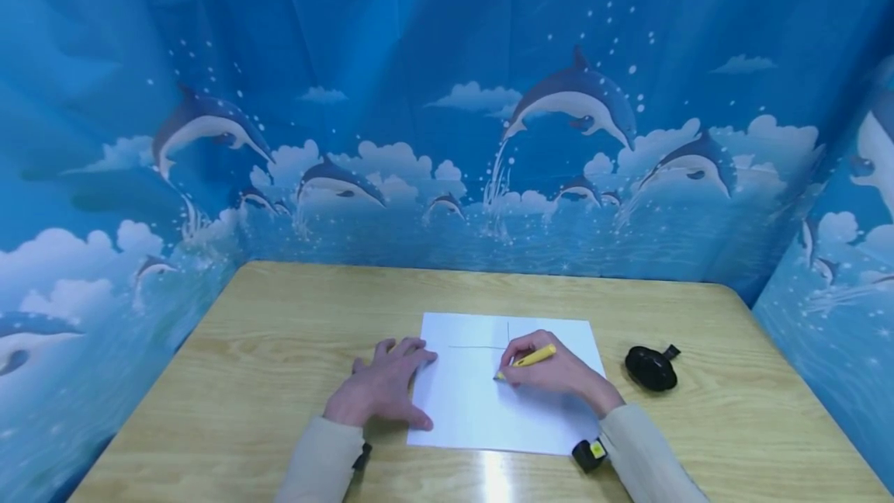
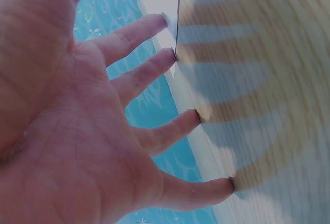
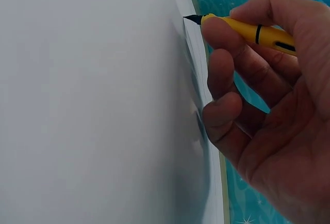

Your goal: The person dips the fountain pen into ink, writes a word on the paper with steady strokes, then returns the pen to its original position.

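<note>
pale sleeves (image 1: 319, 460) lead to a wide-spread left hand (image 1: 382, 385) and a right hand (image 1: 552, 369) pinching a yellow pen (image 1: 536, 355), two thin lines (image 1: 478, 347) drawn, most paper (image 1: 461, 414) apparently unmarked.

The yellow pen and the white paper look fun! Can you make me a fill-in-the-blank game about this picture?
In the head view:
1. The right hand holds a pen whose barrel is ____.
2. The left hand is at the paper's ____ edge.
3. The black object lies to the ____ of the paper.
4. The leaping sea animals on the blue backdrop are ____.

Missing words: yellow; left; right; dolphins.
</note>
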`<state>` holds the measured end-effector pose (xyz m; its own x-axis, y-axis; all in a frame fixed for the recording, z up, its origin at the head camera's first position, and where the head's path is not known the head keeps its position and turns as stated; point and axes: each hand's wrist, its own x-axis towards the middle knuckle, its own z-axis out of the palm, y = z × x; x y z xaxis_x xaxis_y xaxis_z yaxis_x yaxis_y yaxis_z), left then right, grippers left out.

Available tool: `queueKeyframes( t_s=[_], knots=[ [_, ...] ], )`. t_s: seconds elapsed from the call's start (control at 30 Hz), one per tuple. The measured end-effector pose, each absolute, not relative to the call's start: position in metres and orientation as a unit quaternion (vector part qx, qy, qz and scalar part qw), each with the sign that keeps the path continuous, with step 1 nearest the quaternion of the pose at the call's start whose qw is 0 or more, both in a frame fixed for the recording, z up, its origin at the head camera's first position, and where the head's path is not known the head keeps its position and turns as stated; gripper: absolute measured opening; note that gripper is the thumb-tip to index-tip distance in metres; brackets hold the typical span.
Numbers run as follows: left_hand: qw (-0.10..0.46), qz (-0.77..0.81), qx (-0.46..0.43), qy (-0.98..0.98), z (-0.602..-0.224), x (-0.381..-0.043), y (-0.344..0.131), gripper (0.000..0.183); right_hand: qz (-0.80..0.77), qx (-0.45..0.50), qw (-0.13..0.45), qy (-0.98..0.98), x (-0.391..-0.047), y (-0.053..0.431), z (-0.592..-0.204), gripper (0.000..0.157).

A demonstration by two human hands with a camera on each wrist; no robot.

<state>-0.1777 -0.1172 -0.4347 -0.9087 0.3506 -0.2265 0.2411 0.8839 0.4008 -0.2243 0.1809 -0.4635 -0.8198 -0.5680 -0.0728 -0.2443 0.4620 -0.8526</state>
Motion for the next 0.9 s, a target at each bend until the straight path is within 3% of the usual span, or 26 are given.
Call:
queueKeyframes(
  t_s=[0.9],
  knots=[
    [0.15,0.181,0.15,0.96,-0.4348,-0.1789,-0.1163,0.097,-0.467,-0.276,0.206,0.814,-0.2235,0.1735,-0.4639,0.007]
  ],
)
